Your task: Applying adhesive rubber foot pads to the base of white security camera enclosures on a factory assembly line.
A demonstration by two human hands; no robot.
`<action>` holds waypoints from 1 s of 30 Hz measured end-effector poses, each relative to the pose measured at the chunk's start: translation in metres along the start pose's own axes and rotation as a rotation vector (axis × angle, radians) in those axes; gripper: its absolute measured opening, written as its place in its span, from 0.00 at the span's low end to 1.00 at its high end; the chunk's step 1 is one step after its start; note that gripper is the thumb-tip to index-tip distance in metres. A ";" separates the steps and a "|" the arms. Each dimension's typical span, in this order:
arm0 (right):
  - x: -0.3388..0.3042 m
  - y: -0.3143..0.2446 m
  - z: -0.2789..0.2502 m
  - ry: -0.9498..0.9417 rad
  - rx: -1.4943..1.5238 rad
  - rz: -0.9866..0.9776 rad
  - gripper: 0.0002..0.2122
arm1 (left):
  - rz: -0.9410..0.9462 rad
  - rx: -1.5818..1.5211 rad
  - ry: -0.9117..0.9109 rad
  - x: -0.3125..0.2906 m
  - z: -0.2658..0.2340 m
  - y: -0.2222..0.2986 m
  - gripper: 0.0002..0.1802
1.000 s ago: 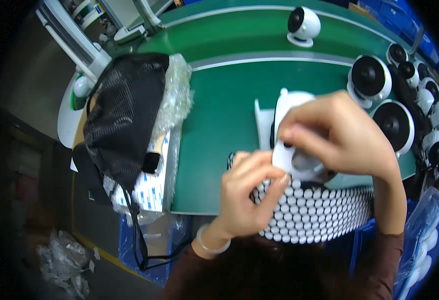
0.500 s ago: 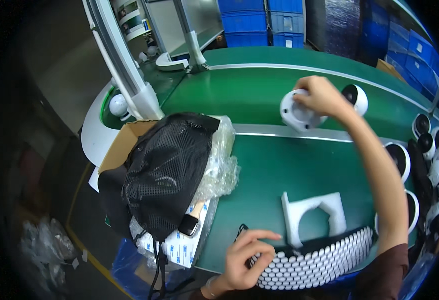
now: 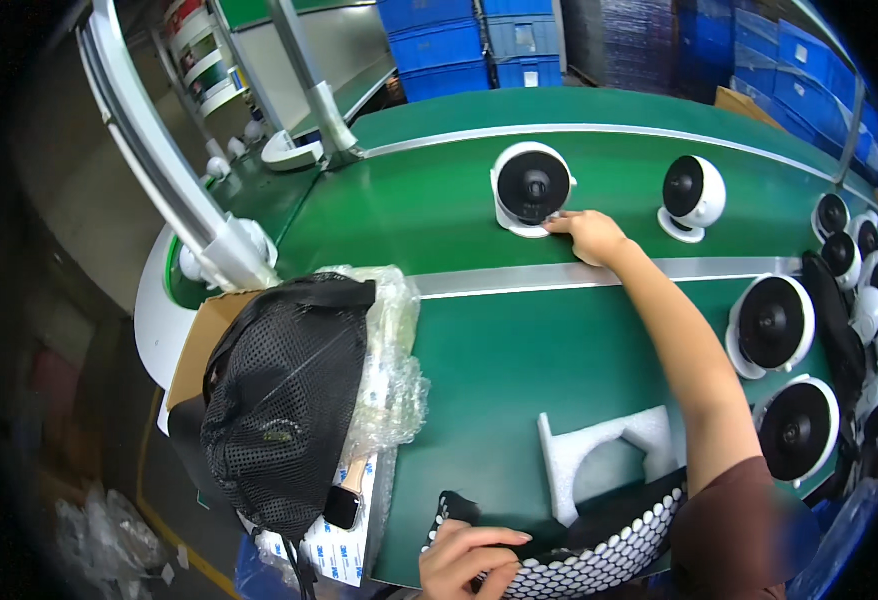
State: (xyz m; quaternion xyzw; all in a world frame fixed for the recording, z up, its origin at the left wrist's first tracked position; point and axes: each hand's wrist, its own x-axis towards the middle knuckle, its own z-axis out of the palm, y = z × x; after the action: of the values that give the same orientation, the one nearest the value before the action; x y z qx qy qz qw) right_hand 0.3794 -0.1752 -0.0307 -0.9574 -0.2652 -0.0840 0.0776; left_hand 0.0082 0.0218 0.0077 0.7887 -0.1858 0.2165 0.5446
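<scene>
My right hand (image 3: 591, 236) reaches across the green belt, its fingertips closed on the base edge of a round white device (image 3: 533, 185) with a black face. That device stands upright, face toward me. Right of it a similar black-faced device (image 3: 695, 195) stands on the same belt, turned aside. My left hand (image 3: 471, 562) is low at the near edge. Its bent fingers close on the left end of a curved black strip (image 3: 599, 552) covered in white dots; the thumb is partly hidden. A white foam cutout (image 3: 559, 462) with a rounded opening lies just beyond the strip.
A black mesh bag (image 3: 289, 410) lies over bubble wrap (image 3: 394, 380) and an open carton (image 3: 199, 340) at left. A watch (image 3: 342, 506) lies beside it. More devices (image 3: 774, 325) crowd the right side. A metal rail (image 3: 459, 278) crosses the table; blue crates (image 3: 439, 60) stand behind.
The device in my right hand was tilted with its underside showing; now it stands upright on the belt, facing me. My left hand stays at the dotted strip. The view has shifted.
</scene>
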 end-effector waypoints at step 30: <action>-0.333 -0.180 -0.163 0.340 0.953 -0.612 0.10 | -0.114 0.154 -0.101 -0.002 0.009 0.018 0.03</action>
State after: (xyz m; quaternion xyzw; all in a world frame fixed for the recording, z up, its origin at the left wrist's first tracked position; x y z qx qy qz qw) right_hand -0.0157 -0.2185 0.0792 -0.6700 -0.5218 -0.1266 0.5126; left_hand -0.0015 0.0071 0.0182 0.8473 -0.1509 0.1588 0.4838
